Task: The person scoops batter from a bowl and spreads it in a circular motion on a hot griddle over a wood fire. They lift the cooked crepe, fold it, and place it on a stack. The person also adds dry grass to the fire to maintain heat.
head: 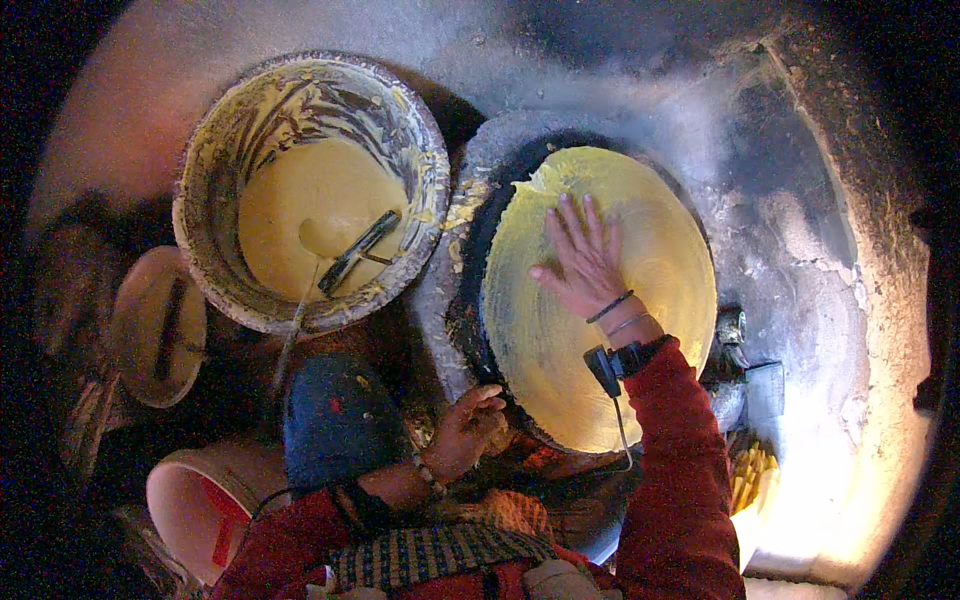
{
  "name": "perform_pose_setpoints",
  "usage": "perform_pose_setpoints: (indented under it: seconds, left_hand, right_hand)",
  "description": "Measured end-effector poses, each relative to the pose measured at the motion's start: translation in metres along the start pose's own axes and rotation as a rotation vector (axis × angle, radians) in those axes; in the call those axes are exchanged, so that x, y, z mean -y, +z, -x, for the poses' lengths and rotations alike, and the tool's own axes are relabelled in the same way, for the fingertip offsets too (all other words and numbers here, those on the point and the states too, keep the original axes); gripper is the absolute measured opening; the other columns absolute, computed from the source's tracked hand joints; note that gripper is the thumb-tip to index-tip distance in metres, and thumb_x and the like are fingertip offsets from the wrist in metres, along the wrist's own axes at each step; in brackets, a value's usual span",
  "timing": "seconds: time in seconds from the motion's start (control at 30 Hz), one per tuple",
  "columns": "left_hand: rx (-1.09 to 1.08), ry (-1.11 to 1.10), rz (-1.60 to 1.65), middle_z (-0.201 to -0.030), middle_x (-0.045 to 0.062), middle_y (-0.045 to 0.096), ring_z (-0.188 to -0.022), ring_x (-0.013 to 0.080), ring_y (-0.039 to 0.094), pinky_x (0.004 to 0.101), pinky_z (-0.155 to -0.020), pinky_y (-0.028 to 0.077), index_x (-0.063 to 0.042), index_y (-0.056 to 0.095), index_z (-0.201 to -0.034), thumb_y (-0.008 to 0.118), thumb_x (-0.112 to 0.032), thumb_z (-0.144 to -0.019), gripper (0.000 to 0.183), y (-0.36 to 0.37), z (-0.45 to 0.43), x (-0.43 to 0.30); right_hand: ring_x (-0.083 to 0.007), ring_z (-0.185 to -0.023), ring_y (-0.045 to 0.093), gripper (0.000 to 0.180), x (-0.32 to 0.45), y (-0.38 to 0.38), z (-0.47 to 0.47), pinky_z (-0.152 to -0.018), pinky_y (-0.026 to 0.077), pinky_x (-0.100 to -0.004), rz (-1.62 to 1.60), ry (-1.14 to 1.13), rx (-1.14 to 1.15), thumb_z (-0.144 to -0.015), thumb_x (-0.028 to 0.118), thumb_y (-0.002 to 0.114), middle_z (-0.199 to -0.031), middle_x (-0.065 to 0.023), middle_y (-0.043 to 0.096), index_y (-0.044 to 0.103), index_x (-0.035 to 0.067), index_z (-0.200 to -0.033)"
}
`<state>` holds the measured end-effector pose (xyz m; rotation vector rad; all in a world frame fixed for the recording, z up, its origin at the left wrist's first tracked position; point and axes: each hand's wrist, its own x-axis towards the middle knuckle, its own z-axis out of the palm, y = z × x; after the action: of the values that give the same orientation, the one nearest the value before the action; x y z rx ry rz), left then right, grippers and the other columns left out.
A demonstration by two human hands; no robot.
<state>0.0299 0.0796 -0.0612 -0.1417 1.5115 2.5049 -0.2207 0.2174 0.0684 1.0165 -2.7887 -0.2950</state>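
Note:
A wide, thin yellow flatbread (517, 300) covers a round, dark-rimmed griddle (474, 315). My right hand (589, 266) lies palm down on the flatbread's upper middle with its fingers spread. Just outside the griddle's lower left rim is my left hand (461, 435), its fingers loosely bent and no object seen in them. To the left stands a large round basin (206, 195) holding pale yellow batter (292, 187), its inner wall smeared with it. A long-handled ladle (296, 319) dips into the batter, and a dark T-shaped spreader (358, 253) rests there beside it.
An orange glow (544, 455) shows under the griddle's lower edge. At the left are an oval disc with a dark bar (157, 330) and a pale bucket (165, 517). Small containers (730, 327) and yellow stick-like pieces (752, 476) sit right of my right arm, before a curved ledge (874, 300).

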Motion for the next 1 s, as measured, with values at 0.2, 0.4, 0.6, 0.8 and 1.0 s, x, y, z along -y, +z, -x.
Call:
perform_pose_setpoints:
  seconds: [0.2, 0.4, 0.6, 0.8, 1.0]
  left_hand:
    - [-0.033, 0.048, -0.029, -0.113, 0.009, 0.059, -0.107, 0.0197, 0.058, 0.0343, -0.090, 0.050, -0.008, 0.049, -0.132, 0.059, -0.009, -0.094, 0.040, 0.000, -0.001, -0.001]
    - [-0.051, 0.070, -0.061, -0.115, 0.009, 0.060, -0.103, 0.0168, 0.058, 0.0333, -0.085, 0.051, -0.008, 0.050, -0.131, 0.060, -0.008, -0.093, 0.039, -0.003, -0.001, -0.002]
    - [-0.100, 0.081, 0.023, -0.112, 0.009, 0.062, -0.100, 0.0167, 0.059, 0.0299, -0.086, 0.049, -0.007, 0.051, -0.130, 0.059, -0.005, -0.092, 0.039, -0.001, -0.003, 0.000]
    - [-0.163, -0.002, 0.625, -0.114, 0.007, 0.062, -0.102, 0.0153, 0.057, 0.0298, -0.090, 0.046, -0.008, 0.053, -0.129, 0.060, -0.007, -0.091, 0.038, -0.013, -0.007, -0.011]
    - [-0.269, 0.094, 0.145, -0.125, 0.006, 0.054, -0.109, 0.0180, 0.052, 0.0314, -0.092, 0.044, -0.011, 0.051, -0.132, 0.061, 0.001, -0.085, 0.049, -0.011, -0.012, -0.014]
  right_hand:
    - [-0.0350, -0.145, 0.011, 0.088, 0.002, -0.006, -0.008, -0.110, 0.005, -0.0645, 0.089, 0.008, -0.006, -0.081, 0.064, 0.052, -0.156, -0.0137, 0.020, 0.034, 0.007, -0.145]
    - [-0.0348, -0.143, 0.017, 0.090, -0.001, -0.022, 0.004, -0.110, 0.010, -0.0649, 0.153, -0.118, 0.017, -0.077, 0.069, 0.054, -0.152, -0.0138, 0.029, 0.045, 0.003, -0.138]
    - [-0.0339, -0.144, 0.015, 0.090, 0.002, -0.020, 0.003, -0.110, 0.008, -0.0654, 0.117, -0.011, -0.060, -0.079, 0.070, 0.051, -0.153, -0.0122, 0.028, 0.045, 0.003, -0.137]
    - [-0.0324, -0.145, 0.012, 0.088, 0.015, -0.020, 0.037, -0.111, 0.001, -0.0633, 0.133, 0.027, 0.110, -0.080, 0.070, 0.048, -0.154, -0.0109, 0.027, 0.044, 0.006, -0.139]
    - [-0.0344, -0.144, 0.016, 0.076, 0.025, -0.015, 0.242, -0.115, 0.005, -0.0548, -0.183, 0.412, 0.036, -0.088, 0.053, 0.052, -0.152, -0.0152, 0.028, 0.036, 0.003, -0.143]
